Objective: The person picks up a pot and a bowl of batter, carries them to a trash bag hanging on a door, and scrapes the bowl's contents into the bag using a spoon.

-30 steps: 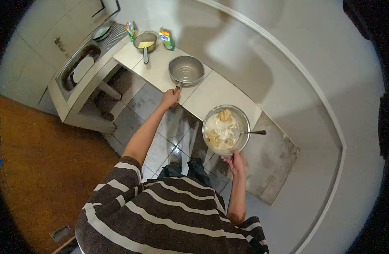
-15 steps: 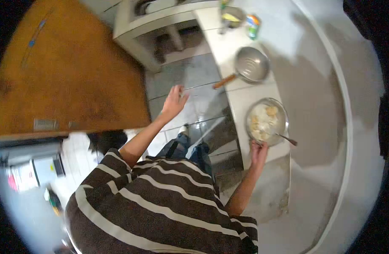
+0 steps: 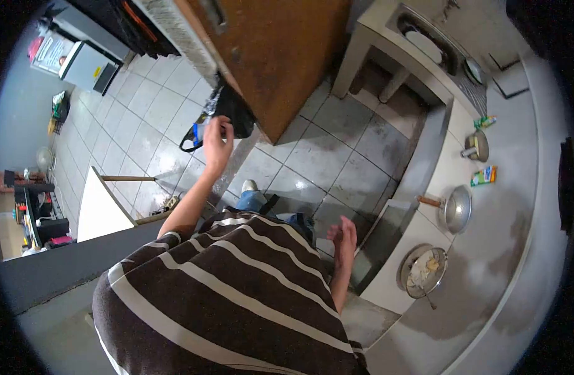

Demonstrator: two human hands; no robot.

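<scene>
Since half a second ago the view has swung away from the bench (image 3: pixel 424 156): the right hand (image 3: pixel 343 237) has let go of the bowl (image 3: pixel 423 270) and the left hand (image 3: pixel 217 140) has lifted away toward the left, so the cookware now sits off at the right of the scene. The left hand is raised over the tiled floor (image 3: pixel 324 156), fingers loosely curled, its grip closed on nothing, just beside a dark bag (image 3: pixel 227 115) that lies at the foot of a brown wooden door (image 3: pixel 281 56). The right hand hangs near the striped shirt (image 3: pixel 237 294) with fingers spread and empty, well apart from the bowl. The bowl stands on the near end of the bench and holds a pale, creamy mix with a few yellowish lumps; a spoon (image 3: pixel 428 301) leans in it, its handle pointing out over the near rim. Farther along the bench is a metal pan (image 3: pixel 457 209), seemingly empty, with its wooden handle (image 3: pixel 428 201) running left toward the bench edge, so its long axis lies across the bench. Beyond that come a small green and orange packet (image 3: pixel 484 176), then a smaller pot (image 3: pixel 478 147) whose contents are too small to tell, and another packet (image 3: pixel 485 121). At the far end a sink (image 3: pixel 424 40) holds a pale plate.
</scene>
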